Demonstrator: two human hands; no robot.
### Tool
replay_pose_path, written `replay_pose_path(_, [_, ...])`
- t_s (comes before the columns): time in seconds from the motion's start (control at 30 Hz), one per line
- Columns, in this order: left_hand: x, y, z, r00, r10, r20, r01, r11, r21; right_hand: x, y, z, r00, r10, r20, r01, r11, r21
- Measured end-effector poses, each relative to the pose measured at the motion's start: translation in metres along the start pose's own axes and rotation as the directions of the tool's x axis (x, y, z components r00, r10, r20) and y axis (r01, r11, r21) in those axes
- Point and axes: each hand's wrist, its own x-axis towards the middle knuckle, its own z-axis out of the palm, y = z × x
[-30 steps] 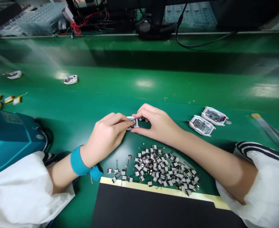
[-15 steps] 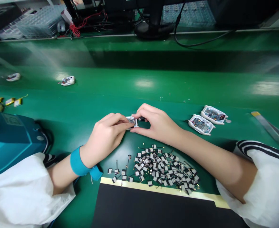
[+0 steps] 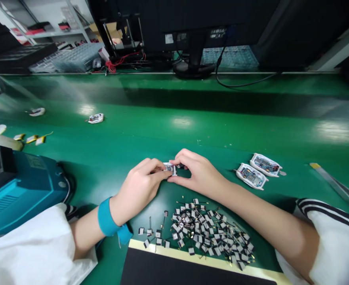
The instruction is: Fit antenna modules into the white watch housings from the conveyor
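Between my two hands is a small white device housing with a circuit board inside, held just above the green bench. My left hand grips its left side, thumb and fingers pinched at the board. My right hand clasps the right end with thumb below and fingers above; a small dark part shows by those fingers, too small to make out. A teal wrist strap circles my left wrist. Nearer to me lies a pile of small grey-and-black antenna-like parts with short leads.
Two open housings with boards lie right of my hands, and tweezers farther right. A teal machine stands at left, near yellow-edged battery cells. A black mat lies in front; a monitor stand is behind.
The camera view has tilted upward, so the whole scene sits lower in the picture and more of the monitor shows. Both hands keep their hold on the housing, with little finger movement.
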Motion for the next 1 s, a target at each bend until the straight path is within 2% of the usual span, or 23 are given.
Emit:
replay_pose_path(0.3, [0.001, 0.001, -0.001, 1.0, 0.026, 0.008, -0.026, 1.0, 0.008, 0.002, 0.001, 0.0, 1.0, -0.01, 0.006, 0.01, 1.0, 0.025])
replay_pose_path(0.47, [0.002, 0.001, -0.002, 0.999, 0.048, -0.006, -0.048, 0.999, 0.011, -0.001, 0.001, -0.006, 0.998, -0.056, 0.005, 0.055, 0.994, 0.091])
replay_pose_path(0.57, [0.002, -0.001, -0.001, 0.997, 0.069, -0.034, -0.069, 0.998, 0.003, -0.005, 0.002, -0.01, 0.993, -0.097, -0.063, 0.101, 0.992, 0.071])
replay_pose_path(0.73, [-0.002, -0.004, 0.002, 0.999, 0.05, -0.019, -0.049, 0.998, 0.028, -0.015, 0.006, -0.014, 0.964, -0.16, -0.214, 0.132, 0.981, -0.139])
replay_pose_path(0.8, [-0.003, -0.005, 0.003, 0.998, 0.053, -0.031, -0.052, 0.998, 0.027, -0.018, 0.005, -0.014, 0.948, -0.147, -0.282, 0.127, 0.988, -0.088])
replay_pose_path(0.9, [-0.003, -0.005, 0.004, 0.997, 0.057, -0.043, -0.056, 0.998, 0.014, -0.016, -0.004, -0.013, 0.913, -0.065, -0.403, 0.099, 0.993, 0.065])
replay_pose_path(1.0, [-0.003, -0.005, 0.004, 0.999, 0.041, -0.029, -0.041, 0.999, 0.005, -0.008, -0.014, -0.009, 0.89, 0.02, -0.455, 0.084, 0.975, 0.206])
